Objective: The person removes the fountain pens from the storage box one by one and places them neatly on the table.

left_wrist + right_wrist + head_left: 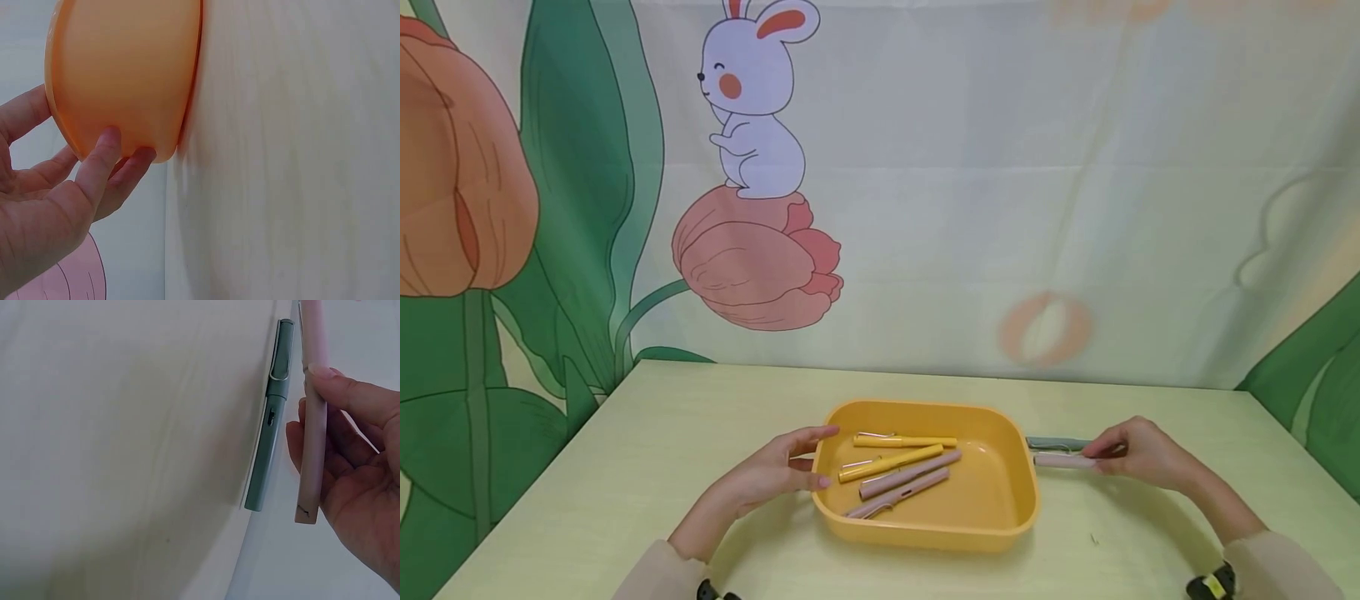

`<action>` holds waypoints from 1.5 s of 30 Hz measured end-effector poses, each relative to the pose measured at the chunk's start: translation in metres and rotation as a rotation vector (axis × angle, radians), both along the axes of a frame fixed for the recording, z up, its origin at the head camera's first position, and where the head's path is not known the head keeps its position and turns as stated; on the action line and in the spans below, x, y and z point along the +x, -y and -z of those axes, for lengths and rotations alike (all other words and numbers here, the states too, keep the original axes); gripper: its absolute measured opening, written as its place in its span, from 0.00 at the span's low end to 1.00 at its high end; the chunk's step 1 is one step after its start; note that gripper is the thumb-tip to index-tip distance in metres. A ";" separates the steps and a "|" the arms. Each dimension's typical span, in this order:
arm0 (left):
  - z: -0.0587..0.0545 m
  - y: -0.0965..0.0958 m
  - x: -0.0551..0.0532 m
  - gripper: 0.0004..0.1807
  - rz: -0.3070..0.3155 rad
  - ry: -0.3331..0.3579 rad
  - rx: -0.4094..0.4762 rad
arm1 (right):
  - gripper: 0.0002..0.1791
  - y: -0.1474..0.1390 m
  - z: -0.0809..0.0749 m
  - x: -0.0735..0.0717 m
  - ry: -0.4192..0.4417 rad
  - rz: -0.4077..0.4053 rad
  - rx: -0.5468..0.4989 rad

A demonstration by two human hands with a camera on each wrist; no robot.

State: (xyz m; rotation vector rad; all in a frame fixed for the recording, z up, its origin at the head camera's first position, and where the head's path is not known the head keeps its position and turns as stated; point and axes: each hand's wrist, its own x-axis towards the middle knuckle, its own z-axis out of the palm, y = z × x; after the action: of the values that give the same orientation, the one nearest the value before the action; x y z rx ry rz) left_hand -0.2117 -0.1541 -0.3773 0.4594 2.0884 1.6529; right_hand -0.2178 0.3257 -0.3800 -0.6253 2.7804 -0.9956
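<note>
A yellow tray sits on the table, holding two yellow pens and two mauve pens with clips. At its left end my left hand grips the rim; the left wrist view has the fingers and thumb against the tray's outer wall. My right hand pinches a pale pink pen between thumb and fingers, just right of the tray. Beside that pen, farther from me, a dark green pen lies on the table with its clip facing up.
The pale wooden table reaches back to a cloth backdrop printed with a rabbit and tulips. A tiny scrap lies on the table right of the tray.
</note>
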 end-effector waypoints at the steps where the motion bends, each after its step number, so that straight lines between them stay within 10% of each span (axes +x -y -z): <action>1: 0.000 0.000 0.000 0.37 0.001 0.000 0.003 | 0.09 0.000 0.001 -0.001 0.005 -0.005 -0.007; 45: 0.001 0.001 -0.001 0.37 0.013 0.016 0.011 | 0.09 0.002 0.005 -0.006 0.039 -0.011 0.047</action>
State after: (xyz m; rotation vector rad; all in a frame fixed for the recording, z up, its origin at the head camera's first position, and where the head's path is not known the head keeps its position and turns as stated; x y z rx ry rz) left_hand -0.2127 -0.1555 -0.3782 0.4604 2.0621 1.6558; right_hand -0.2238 0.3235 -0.3855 -0.6074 2.7545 -0.9276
